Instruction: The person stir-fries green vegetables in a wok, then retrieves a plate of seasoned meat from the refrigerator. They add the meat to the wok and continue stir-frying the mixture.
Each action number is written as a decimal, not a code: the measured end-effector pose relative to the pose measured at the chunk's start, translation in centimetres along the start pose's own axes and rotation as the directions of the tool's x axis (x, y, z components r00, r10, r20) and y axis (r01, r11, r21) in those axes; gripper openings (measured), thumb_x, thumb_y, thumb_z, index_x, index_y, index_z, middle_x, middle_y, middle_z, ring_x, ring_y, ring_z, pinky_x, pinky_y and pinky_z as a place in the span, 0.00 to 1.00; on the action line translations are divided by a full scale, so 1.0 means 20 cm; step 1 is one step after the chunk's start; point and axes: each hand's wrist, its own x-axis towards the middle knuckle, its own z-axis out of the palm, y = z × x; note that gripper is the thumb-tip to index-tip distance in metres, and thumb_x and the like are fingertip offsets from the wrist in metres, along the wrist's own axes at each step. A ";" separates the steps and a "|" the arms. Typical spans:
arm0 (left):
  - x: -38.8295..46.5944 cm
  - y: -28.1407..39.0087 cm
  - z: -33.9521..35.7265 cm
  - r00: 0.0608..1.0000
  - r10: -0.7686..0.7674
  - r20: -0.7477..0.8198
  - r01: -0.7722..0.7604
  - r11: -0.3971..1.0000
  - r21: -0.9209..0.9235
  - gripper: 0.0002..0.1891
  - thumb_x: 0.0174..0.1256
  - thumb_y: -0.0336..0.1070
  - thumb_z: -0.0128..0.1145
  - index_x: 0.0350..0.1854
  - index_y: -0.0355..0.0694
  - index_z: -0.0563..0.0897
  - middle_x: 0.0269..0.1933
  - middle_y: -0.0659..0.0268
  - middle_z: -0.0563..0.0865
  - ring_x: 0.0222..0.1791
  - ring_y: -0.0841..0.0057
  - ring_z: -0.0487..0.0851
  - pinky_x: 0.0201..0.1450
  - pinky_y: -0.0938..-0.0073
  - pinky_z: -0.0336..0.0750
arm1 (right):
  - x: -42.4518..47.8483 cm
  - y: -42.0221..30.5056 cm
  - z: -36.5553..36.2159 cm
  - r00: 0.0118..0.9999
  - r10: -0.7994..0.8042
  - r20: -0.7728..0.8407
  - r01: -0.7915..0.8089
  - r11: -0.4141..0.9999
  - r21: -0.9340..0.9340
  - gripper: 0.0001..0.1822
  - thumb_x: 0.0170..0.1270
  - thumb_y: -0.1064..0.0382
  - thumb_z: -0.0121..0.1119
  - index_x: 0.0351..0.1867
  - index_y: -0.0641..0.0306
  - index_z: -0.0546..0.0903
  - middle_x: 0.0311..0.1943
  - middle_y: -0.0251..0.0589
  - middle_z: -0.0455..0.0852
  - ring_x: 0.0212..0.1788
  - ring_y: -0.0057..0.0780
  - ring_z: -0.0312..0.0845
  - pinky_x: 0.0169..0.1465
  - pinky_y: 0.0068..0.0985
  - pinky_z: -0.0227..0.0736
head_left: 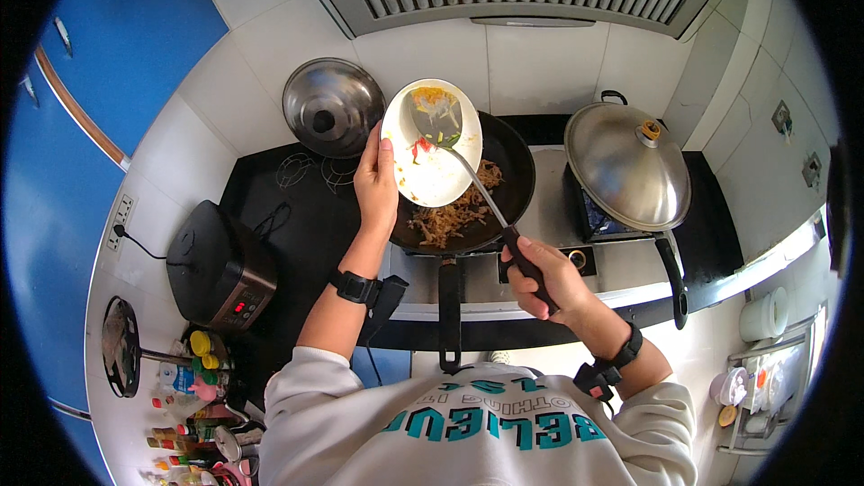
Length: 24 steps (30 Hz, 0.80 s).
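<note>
My left hand (378, 179) grips the left rim of a white plate (439, 182), tilted above a black frying pan (514, 155). Red and green chopped bits and some yellow food stick to the plate. Around the dark handle of a metal spatula (496, 206) my right hand (550, 277) is closed. The spatula's blade rests over the plate's upper part, with yellow and green bits on it. Brown shredded food (449, 216) lies in the pan, partly hidden by the plate. The pan's handle (449, 310) points towards me.
A lidded wok (628, 169) stands on the right burner, its handle jutting forward. A metal lid (334, 108) leans against the wall behind two wire racks (295, 170). To the left are a rice cooker (223, 266) and several bottles (196, 428). The range hood (418, 20) is above.
</note>
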 end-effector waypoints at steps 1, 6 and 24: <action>0.01 -0.01 0.00 1.000 0.006 -0.003 -0.006 1.000 -0.030 0.22 0.72 0.40 0.47 0.62 0.33 0.70 0.59 0.59 0.76 0.57 0.78 0.74 0.60 0.78 0.66 | 0.02 0.02 0.00 1.000 -0.024 -0.002 0.024 0.999 -0.025 0.17 0.73 0.50 0.39 0.41 0.64 0.67 0.14 0.32 0.65 0.06 0.20 0.56 0.10 0.18 0.52; 0.03 -0.02 0.00 0.992 -0.121 -0.034 0.109 0.966 -0.236 0.23 0.71 0.42 0.49 0.61 0.31 0.70 0.58 0.58 0.77 0.56 0.77 0.75 0.58 0.78 0.67 | 0.04 0.07 -0.04 0.982 -0.175 -0.064 0.158 0.963 -0.217 0.17 0.73 0.51 0.38 0.42 0.65 0.67 0.14 0.33 0.66 0.06 0.21 0.55 0.09 0.18 0.53; 0.14 0.07 -0.15 0.936 -0.241 0.256 0.267 0.961 -0.071 0.22 0.68 0.43 0.54 0.57 0.33 0.75 0.53 0.60 0.81 0.50 0.80 0.78 0.53 0.80 0.71 | -0.17 -0.26 -0.18 0.972 0.174 -0.160 -0.236 0.690 -0.684 0.15 0.71 0.56 0.45 0.40 0.68 0.73 0.13 0.30 0.67 0.07 0.16 0.60 0.09 0.17 0.53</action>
